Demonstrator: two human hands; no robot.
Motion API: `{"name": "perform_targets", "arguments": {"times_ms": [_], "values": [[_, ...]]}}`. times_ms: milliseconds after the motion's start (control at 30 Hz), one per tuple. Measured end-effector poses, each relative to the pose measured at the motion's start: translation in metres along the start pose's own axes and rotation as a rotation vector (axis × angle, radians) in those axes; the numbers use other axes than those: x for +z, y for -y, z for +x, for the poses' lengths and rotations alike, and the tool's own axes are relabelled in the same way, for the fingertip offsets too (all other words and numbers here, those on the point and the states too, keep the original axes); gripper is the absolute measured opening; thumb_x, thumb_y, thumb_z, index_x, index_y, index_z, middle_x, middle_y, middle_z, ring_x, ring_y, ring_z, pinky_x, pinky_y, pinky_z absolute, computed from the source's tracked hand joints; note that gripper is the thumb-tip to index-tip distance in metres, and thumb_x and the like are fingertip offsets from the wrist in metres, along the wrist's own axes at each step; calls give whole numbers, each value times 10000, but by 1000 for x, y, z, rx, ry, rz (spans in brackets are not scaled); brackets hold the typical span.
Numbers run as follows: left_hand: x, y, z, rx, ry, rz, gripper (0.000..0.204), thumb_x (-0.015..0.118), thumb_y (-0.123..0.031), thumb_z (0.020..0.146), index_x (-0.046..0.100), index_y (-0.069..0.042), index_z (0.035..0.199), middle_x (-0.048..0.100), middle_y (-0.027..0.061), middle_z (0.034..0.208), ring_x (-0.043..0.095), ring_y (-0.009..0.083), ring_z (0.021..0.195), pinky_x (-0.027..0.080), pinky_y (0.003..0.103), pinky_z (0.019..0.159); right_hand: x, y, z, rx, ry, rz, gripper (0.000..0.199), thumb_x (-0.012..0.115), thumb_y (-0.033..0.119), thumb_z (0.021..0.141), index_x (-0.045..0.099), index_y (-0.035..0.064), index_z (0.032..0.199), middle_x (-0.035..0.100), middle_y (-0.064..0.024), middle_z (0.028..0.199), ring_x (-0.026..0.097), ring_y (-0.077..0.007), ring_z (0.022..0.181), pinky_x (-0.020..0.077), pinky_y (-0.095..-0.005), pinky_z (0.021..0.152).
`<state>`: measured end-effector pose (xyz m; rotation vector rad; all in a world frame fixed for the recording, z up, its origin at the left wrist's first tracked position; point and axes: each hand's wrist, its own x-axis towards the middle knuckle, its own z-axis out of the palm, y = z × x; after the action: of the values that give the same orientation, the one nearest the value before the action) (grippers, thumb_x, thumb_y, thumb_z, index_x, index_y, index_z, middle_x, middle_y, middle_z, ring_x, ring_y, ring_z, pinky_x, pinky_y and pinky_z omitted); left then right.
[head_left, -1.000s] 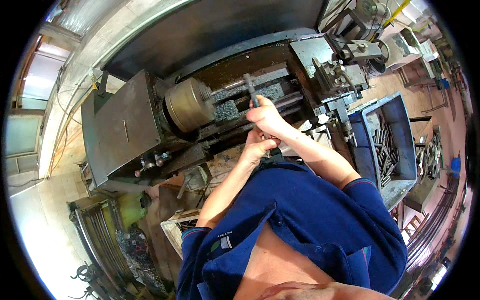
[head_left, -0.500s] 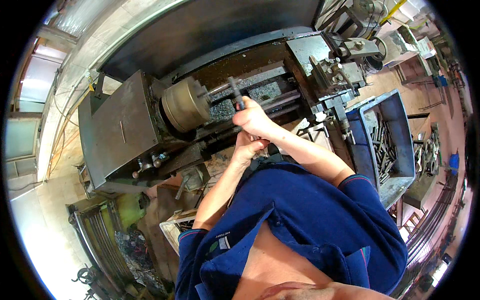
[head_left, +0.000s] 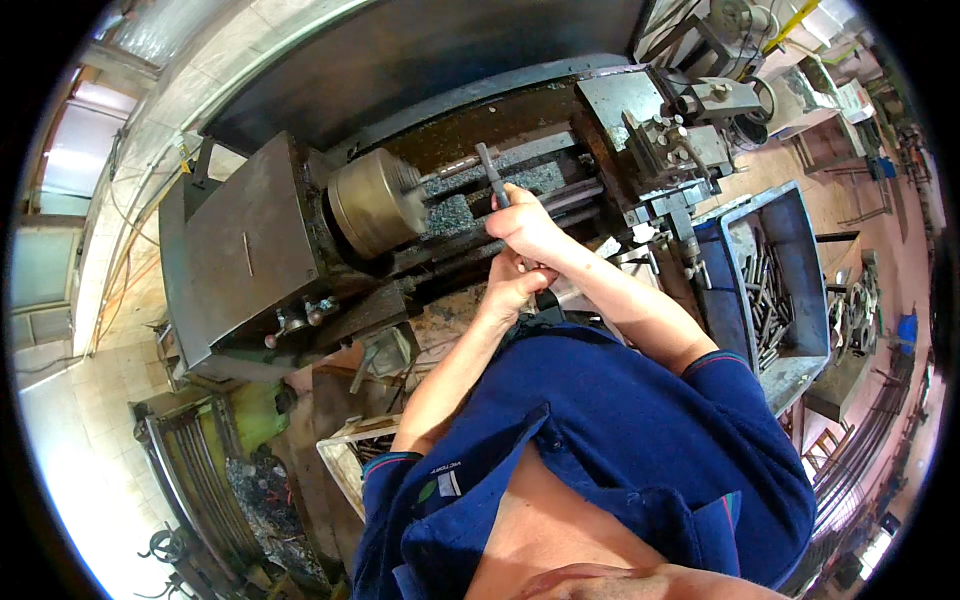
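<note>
My right hand [head_left: 525,226] is closed around a grey metal rod [head_left: 489,168], whose far end sticks out past my fingers over the lathe bed. Just nearer to me, my left hand [head_left: 513,287] is closed below it, fingers curled at what seems to be the rod's near end; my hands hide most of that part. To the left of the rod is the lathe's round brass-coloured chuck [head_left: 372,205], with blurred jaws. A thin bar [head_left: 452,170] reaches out of the chuck toward the rod's far end; I cannot tell whether they touch.
Metal chips [head_left: 450,214] lie on the lathe bed. The tool post [head_left: 668,150] stands to the right, before the tailstock [head_left: 725,98]. A blue bin [head_left: 805,345] of metal rods is at my right; a pale box [head_left: 342,462] of dark pieces is at my left. Levers [head_left: 292,323] project from the headstock.
Both hands and the rod have shifted slightly to the right. The rod's far end is sharper now. The hands stay closed.
</note>
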<state>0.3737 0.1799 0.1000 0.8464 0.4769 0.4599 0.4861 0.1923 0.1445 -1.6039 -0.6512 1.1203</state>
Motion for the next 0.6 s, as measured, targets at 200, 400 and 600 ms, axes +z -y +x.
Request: {"name": "perform_targets", "arguments": {"times_ms": [200, 400, 600], "values": [[-13, -5, -6, 25, -26, 112, 466, 741, -202, 622, 521, 6, 976, 594, 44, 779, 572, 131, 673, 457, 241, 532, 18, 7, -3, -45, -15, -106, 196, 557, 112, 605, 463, 38, 760, 468, -58, 685, 437, -157, 674, 375, -307, 585], [-15, -5, -6, -19, -54, 149, 520, 778, -251, 603, 532, 22, 970, 584, 39, 828, 562, 114, 723, 463, 231, 619, 14, 6, 4, -32, 64, -95, 312, 581, 143, 607, 515, -59, 835, 560, -178, 763, 549, -234, 773, 432, -322, 687], [0, 0, 3, -41, -18, 204, 600, 776, -347, 579, 514, 6, 987, 586, 30, 794, 559, 117, 701, 443, 226, 567, -11, 3, -5, -16, 19, 75, 276, 581, 145, 635, 516, -48, 821, 539, -128, 711, 515, -193, 702, 426, -326, 625]]}}
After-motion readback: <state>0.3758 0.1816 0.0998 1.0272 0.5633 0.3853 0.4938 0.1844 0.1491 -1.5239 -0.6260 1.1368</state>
